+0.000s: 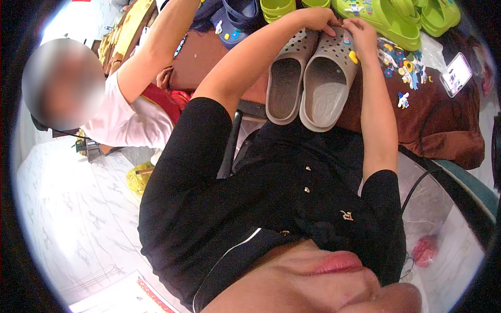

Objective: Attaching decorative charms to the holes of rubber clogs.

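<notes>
A pair of grey clogs lies side by side in front of me, heels toward my body: the left clog (284,86) and the right clog (326,78). Small charms sit on the right clog, among them a yellow charm (353,57). My left hand (319,21) is closed at the toe of the right clog, its thumb on the upper. Around the same toe bends my right hand (361,35), its fingertips meeting those of the left. Whether a small piece is between the fingertips is too small to tell.
Loose charms (409,68) are heaped on the brown cloth (443,133), beside a phone (456,74). Lime green clogs (381,18) and navy clogs (240,15) stand farther back. At the left a co-worker in a white shirt (130,120) reaches over the table.
</notes>
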A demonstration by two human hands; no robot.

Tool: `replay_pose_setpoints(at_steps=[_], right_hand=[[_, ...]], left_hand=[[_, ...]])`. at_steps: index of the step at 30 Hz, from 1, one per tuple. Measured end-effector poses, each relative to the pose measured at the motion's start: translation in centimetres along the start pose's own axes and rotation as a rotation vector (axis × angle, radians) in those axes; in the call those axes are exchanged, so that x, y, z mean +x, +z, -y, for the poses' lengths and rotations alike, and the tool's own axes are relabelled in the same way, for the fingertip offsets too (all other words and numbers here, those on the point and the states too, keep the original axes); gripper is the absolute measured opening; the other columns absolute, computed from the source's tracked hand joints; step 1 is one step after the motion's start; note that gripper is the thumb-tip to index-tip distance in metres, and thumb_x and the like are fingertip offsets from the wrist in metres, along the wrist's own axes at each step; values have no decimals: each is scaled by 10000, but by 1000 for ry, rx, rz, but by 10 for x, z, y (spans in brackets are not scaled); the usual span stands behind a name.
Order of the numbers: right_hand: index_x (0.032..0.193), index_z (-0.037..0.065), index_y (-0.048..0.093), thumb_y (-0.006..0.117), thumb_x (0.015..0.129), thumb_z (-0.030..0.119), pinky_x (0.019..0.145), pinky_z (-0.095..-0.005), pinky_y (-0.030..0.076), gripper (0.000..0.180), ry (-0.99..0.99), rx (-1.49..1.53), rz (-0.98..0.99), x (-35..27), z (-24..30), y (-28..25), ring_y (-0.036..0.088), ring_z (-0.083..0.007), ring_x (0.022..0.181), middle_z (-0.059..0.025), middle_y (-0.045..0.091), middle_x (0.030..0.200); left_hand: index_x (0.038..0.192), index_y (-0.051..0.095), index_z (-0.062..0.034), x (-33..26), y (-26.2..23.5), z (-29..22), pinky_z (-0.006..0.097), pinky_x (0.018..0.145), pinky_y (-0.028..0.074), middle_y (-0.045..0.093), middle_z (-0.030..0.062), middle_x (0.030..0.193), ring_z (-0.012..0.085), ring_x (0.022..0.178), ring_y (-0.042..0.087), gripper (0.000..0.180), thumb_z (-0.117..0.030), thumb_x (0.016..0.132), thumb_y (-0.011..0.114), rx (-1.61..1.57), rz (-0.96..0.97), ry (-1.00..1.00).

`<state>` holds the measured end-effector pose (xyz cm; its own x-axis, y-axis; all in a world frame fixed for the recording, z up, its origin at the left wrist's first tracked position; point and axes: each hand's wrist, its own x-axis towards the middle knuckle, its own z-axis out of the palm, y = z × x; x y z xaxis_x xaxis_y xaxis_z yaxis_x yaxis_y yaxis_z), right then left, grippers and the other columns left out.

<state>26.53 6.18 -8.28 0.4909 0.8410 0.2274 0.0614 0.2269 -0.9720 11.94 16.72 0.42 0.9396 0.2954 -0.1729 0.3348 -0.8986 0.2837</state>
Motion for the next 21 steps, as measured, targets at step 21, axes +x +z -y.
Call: replay_pose_setpoints(at_steps=[21], right_hand=[[1028,-62,661,655,911,153,803,-287,520,245,184,120,68,3,8,-12,666,-187,874,-136,704,951]], left_hand=[[1147,694,-35,-16,-4,5,370,813,514,730,157,958,278,885,690,478,-245,738,825,-424,-198,-38]])
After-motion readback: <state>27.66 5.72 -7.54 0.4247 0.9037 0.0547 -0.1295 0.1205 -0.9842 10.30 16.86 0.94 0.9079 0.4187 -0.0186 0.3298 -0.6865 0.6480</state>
